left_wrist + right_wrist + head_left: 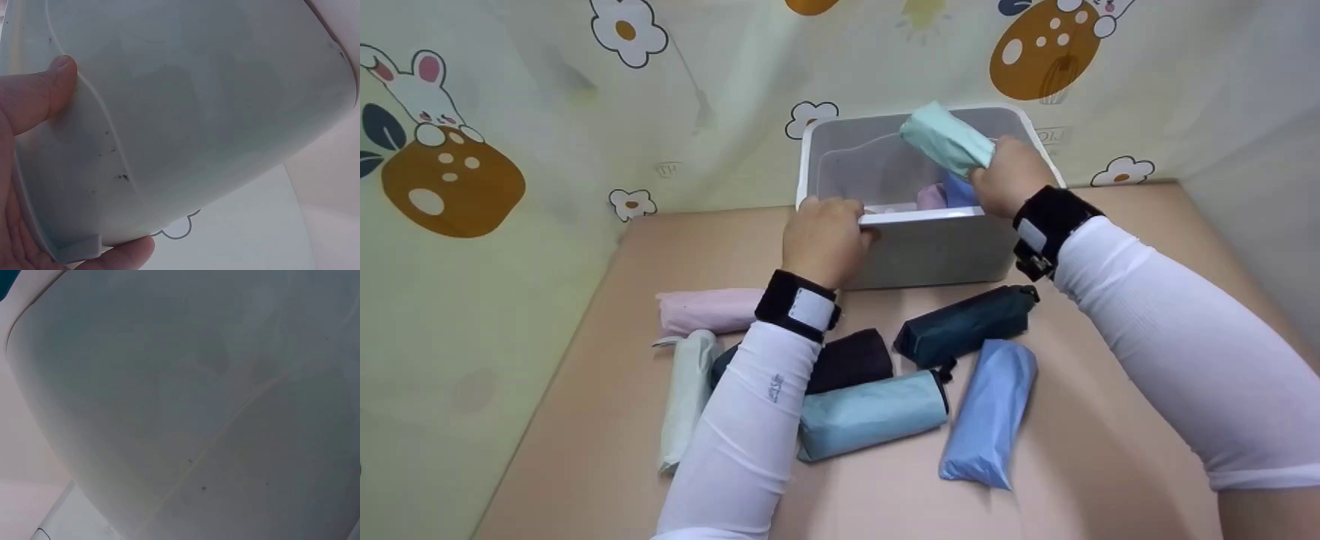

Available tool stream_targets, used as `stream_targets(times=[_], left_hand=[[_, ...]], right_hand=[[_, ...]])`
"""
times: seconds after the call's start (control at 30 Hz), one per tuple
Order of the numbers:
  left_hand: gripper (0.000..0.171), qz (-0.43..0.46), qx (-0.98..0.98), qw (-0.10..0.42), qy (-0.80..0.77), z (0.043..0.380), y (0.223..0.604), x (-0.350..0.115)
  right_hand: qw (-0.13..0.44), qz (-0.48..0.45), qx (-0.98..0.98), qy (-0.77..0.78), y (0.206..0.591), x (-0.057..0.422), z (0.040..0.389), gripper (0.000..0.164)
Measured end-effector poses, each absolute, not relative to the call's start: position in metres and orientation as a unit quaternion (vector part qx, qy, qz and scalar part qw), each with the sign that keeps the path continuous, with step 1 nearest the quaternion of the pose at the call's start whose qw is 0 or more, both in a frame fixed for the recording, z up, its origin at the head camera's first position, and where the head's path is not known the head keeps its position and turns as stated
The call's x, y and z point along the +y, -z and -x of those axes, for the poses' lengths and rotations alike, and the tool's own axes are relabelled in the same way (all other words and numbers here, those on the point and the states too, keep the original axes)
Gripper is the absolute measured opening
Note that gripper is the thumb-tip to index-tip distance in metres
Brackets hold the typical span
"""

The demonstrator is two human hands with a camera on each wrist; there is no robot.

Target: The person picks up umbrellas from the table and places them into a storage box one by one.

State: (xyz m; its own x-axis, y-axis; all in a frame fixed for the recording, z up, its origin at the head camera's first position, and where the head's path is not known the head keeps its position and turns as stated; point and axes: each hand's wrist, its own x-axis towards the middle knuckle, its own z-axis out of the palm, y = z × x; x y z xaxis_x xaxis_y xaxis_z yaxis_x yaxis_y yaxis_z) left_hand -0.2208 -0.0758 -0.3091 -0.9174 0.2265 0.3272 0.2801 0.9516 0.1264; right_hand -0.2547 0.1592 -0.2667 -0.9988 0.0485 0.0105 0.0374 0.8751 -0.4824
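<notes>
My left hand (826,241) grips the near rim of a grey-white plastic bin (926,251) at its left corner. In the left wrist view the thumb (42,93) lies along the bin's outer wall. Over the bin's right side, my right hand (1014,178) holds a mint-green folded umbrella (945,139) by one end, its other end tilted up and left above the opening. Inside the bin, a pink bundle (931,196) and a blue bundle (960,191) show partly. The right wrist view is filled by the bin's wall (169,394); the right hand is out of it.
Several folded umbrellas lie before the bin: pink (709,311), pale green (688,397), black (851,361), light teal (874,414), dark teal (967,324) and blue (990,412). My left forearm partly covers some. A patterned curtain (720,135) hangs close behind the bin.
</notes>
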Motion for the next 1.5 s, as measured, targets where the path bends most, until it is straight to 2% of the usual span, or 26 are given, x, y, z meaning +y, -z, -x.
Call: stream_targets(times=[0.57, 0.83, 1.07, 1.3, 1.5], left_hand=[[0.03, 0.124, -0.975, 0.158, 0.097, 0.2205, 0.3103, -0.0765], [0.029, 0.124, -0.974, 0.16, 0.098, 0.2205, 0.31, -0.0762], [0.029, 0.125, -0.974, 0.167, 0.087, 0.2207, 0.3112, -0.0763], [0.031, 0.124, -0.975, 0.162, 0.088, 0.2209, 0.3108, -0.0762], [0.03, 0.125, -0.975, 0.161, 0.092, 0.221, 0.3105, -0.076]], right_hand=[[-0.058, 0.024, -0.975, -0.213, 0.263, 0.1572, 0.2553, 0.038], [-0.053, 0.036, -0.975, -0.214, 0.2632, 0.1557, 0.2561, 0.038], [-0.041, 0.005, -0.983, -0.176, 0.2653, 0.1565, 0.2562, 0.036], [-0.051, 0.006, -0.984, -0.171, 0.2658, 0.1562, 0.2572, 0.032], [-0.047, -0.003, -0.983, -0.176, 0.266, 0.1562, 0.2575, 0.037]])
